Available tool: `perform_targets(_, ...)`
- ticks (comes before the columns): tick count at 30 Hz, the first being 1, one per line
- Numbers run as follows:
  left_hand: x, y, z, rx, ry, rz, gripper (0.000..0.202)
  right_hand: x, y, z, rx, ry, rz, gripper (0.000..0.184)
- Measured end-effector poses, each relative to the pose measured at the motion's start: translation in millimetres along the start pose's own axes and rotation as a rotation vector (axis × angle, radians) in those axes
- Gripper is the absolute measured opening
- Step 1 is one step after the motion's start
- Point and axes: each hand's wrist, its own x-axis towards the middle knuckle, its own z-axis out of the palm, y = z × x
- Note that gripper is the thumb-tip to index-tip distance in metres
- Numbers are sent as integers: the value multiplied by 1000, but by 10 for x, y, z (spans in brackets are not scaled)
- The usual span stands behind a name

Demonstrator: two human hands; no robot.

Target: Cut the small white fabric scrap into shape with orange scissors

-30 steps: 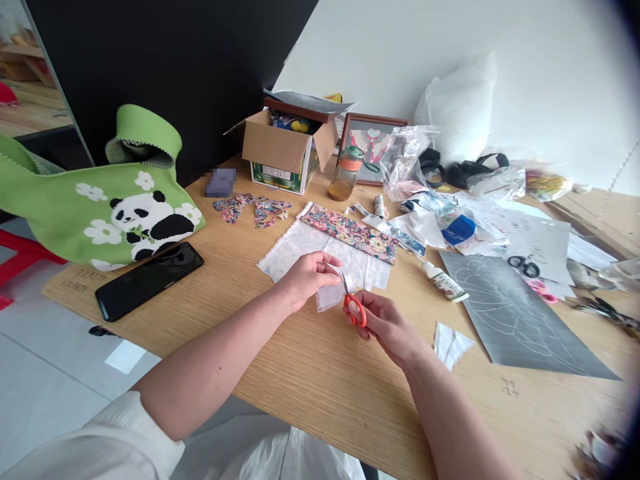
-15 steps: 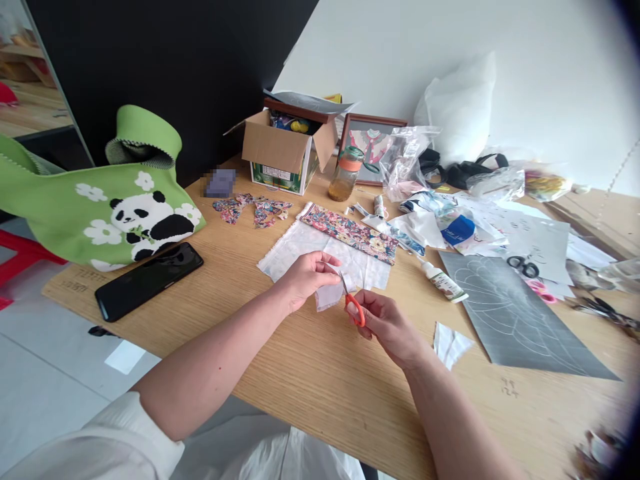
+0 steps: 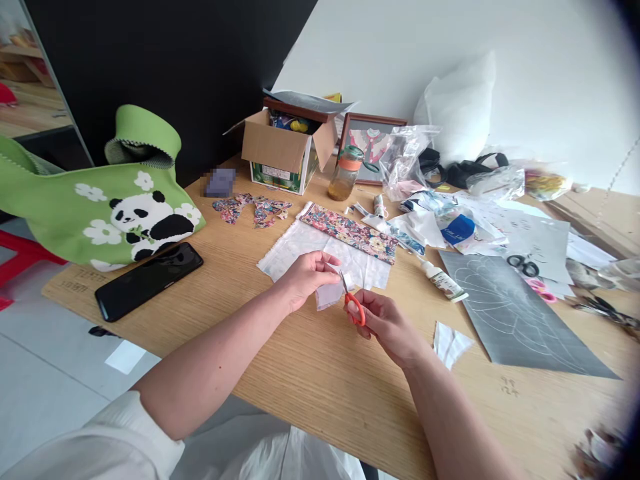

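Note:
My right hand (image 3: 383, 319) grips small scissors (image 3: 355, 309) by their orange handles, blades pointing up and toward my left fingertips. My left hand (image 3: 310, 279) is closed in a pinch right at the blade tips; whatever sits between its fingers is too small to make out. Beneath and behind both hands lies a pale fabric piece (image 3: 284, 252), frayed along its left side, with a corner reaching toward me under the left fingers. Its far edge is covered by a folded strip of floral fabric (image 3: 350, 232). A pale fabric scrap (image 3: 451, 344) rests beside my right forearm.
On the left are a green panda bag (image 3: 100, 207) and a black phone (image 3: 150, 281). An open carton (image 3: 277, 150), a glass jar (image 3: 345, 175) and a picture frame stand behind. To the right lie a glue bottle (image 3: 444, 281), a grey sheet (image 3: 520, 320) and black-handled scissors (image 3: 523, 265).
Hardly anything differs. The scissors have shifted very slightly near my left fingertips, while both hands stay in almost the same place.

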Motion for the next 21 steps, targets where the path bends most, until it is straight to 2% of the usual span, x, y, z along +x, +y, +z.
perform_targets(5,5,-10,-11,-13,-14,-4,31,-13,-31,15,16,-35,-5,43)
perform_targets(21,10,-22,-21,-9,-25,5,34,2,-19,8,-13,-2,1,44)
